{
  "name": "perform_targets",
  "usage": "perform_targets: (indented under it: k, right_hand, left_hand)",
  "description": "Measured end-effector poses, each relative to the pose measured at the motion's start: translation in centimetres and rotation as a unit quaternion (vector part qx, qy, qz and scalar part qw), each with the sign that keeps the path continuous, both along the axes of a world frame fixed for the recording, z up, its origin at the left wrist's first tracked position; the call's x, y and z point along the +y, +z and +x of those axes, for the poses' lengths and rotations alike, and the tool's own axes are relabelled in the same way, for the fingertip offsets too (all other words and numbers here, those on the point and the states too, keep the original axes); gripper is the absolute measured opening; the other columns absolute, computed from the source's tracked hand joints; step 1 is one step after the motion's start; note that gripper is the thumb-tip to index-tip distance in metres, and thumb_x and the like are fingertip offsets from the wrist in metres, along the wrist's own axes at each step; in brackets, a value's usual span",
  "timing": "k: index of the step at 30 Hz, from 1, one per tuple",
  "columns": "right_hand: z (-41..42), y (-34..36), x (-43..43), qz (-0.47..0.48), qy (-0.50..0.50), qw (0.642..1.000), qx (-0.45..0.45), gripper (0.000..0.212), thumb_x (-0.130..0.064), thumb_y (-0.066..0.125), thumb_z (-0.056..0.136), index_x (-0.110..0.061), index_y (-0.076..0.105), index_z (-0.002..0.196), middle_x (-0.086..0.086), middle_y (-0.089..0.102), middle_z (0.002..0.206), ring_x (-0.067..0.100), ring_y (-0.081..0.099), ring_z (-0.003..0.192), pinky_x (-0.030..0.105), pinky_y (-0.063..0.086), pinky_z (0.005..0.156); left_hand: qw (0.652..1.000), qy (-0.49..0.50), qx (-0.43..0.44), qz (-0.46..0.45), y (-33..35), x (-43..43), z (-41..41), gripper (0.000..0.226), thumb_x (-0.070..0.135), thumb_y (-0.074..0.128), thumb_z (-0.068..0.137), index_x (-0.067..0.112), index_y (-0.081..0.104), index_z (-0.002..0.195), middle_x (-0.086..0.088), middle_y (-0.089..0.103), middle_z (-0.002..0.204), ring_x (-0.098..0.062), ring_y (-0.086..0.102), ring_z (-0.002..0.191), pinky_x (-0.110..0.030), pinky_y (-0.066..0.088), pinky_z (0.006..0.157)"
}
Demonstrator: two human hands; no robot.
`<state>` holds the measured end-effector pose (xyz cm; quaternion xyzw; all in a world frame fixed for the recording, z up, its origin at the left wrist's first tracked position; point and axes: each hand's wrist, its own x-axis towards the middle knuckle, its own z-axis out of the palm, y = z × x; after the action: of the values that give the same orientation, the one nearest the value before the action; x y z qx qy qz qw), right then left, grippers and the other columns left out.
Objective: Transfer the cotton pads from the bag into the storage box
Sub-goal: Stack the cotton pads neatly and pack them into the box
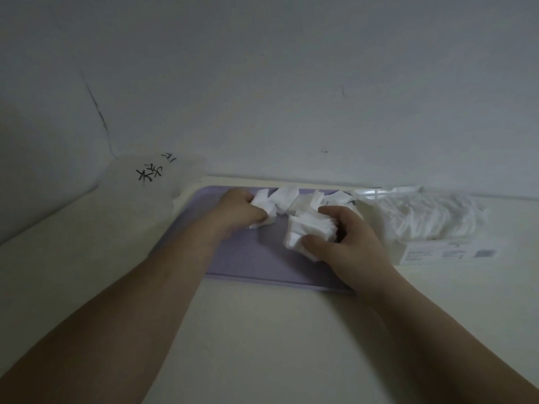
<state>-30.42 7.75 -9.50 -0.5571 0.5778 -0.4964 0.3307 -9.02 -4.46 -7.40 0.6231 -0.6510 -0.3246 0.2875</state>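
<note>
A pale, dim wall fills most of my feed, with a cream tabletop (262,330) below it and a lilac mat (250,258) laid against the far edge.

The cotton pads (287,199) lie loose in a heap on the back of that mat, with two clumps already gathered. To the right, touching the mat's edge, sits the clear plastic bag (431,217), crumpled and showing more white through its film. Beside and under it is a white carton (446,253) with small print; I think this may be the storage box, but the light is too poor to say. A white pouch with black lettering (151,182) leans in the left corner.

What worries me from here: the pads are thin, light and stacked loosely, so a clump lifted by its edges could fan out and shed squares across the table. A slack grip or a quick swing toward the box would do it. The bag's film could also snag a passing wrist and drag more pads out.

My left hand (239,211) is curled tight, fingers folded over a bunch of pads at the mat's back. My right hand (347,243) is half closed, thumb below and fingers above, pinching a thicker stack. The two hands are near each other but not touching.
</note>
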Motion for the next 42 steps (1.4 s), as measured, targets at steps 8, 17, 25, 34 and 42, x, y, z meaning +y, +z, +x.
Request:
perform_targets:
  k: [8, 17, 25, 34, 42]
  right_hand:
    - [0.2, 0.1, 0.1, -0.013, -0.023, 1.0, 0.002, 0.067, -0.03, 0.088, 0.081, -0.025, 0.057, 0.14, -0.012, 0.069, 0.117, -0.001, 0.067, 0.101, 0.011, 0.05, 0.078]
    - [0.4, 0.3, 0.3, -0.026, -0.029, 0.999, 0.022, 0.069, -0.035, 0.089, 0.08, -0.023, 0.058, 0.141, -0.011, 0.07, 0.119, 0.003, 0.068, 0.103, 0.018, 0.053, 0.085]
    - [0.2, 0.2, 0.1, -0.014, -0.019, 0.999, 0.042, 0.068, -0.019, 0.085, 0.08, -0.024, 0.06, 0.143, -0.004, 0.072, 0.118, 0.01, 0.069, 0.104, 0.023, 0.055, 0.093]
    - [-0.2, 0.6, 0.1, 0.038, 0.05, 0.997, 0.036, 0.084, -0.031, 0.087, 0.07, -0.03, 0.055, 0.147, -0.006, 0.067, 0.13, 0.008, 0.065, 0.115, 0.025, 0.051, 0.103]
    - [0.0, 0.4, 0.4, 0.02, 0.029, 0.997, 0.067, 0.077, -0.036, 0.09, 0.077, -0.027, 0.055, 0.145, -0.011, 0.069, 0.126, 0.009, 0.068, 0.115, 0.038, 0.054, 0.108]
  left_hand:
    - [0.949, -0.123, 0.287, 0.051, 0.4, 5.1, 1.9, 0.046, 0.008, 0.084, 0.076, 0.015, 0.07, 0.119, -0.015, 0.077, 0.108, -0.021, 0.066, 0.094, -0.037, 0.047, 0.074]
    - [0.902, -0.177, 0.386, 0.084, 0.4, 9.0, 0.5, 0.032, 0.011, 0.067, 0.081, 0.009, 0.074, 0.113, -0.012, 0.075, 0.104, -0.022, 0.069, 0.09, -0.037, 0.054, 0.071]
    - [0.951, -0.205, 0.23, 0.021, -0.3, 9.0, 1.1, 0.033, -0.004, 0.081, 0.081, 0.015, 0.069, 0.105, 0.0, 0.073, 0.084, -0.012, 0.064, 0.071, -0.023, 0.049, 0.057]
    - [0.963, -0.179, 0.197, -0.035, -0.6, 9.2, 0.6, 0.018, 0.008, 0.078, 0.078, 0.011, 0.076, 0.096, -0.025, 0.075, 0.089, -0.027, 0.067, 0.077, -0.042, 0.054, 0.074]
    - [0.963, -0.126, 0.236, -0.034, -0.1, 9.0, 0.7, 0.024, -0.005, 0.084, 0.078, 0.009, 0.07, 0.091, -0.011, 0.078, 0.086, -0.019, 0.072, 0.076, -0.032, 0.059, 0.068]
